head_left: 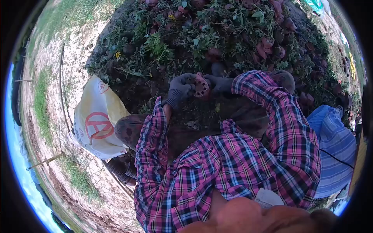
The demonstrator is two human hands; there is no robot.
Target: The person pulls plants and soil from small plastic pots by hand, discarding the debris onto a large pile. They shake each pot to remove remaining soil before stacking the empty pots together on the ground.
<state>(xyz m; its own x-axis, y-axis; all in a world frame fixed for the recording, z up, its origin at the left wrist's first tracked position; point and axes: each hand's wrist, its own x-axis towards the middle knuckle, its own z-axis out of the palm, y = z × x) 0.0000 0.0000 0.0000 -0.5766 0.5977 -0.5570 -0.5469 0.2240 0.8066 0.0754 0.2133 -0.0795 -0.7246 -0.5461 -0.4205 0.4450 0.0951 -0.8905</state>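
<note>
Between my hands is a small reddish-brown plastic pot (201, 88), its base with several round holes facing up toward me. My gloved left hand (180, 90) is closed on the pot's left side. On the other side, my gloved right hand (220, 84) grips the right edge, its fingers partly hidden by the pot and the glove. Just beyond lies a heap of green weeds (194, 39) mixed with more reddish pots (265, 47) and dark soil.
A white and yellowish sack (99, 120) with a red printed mark stands by my left knee. A person in a blue striped shirt (336, 147) is close on my right. Dry ground (83, 171) with grass patches and a thin pole (63, 89) lies to the left.
</note>
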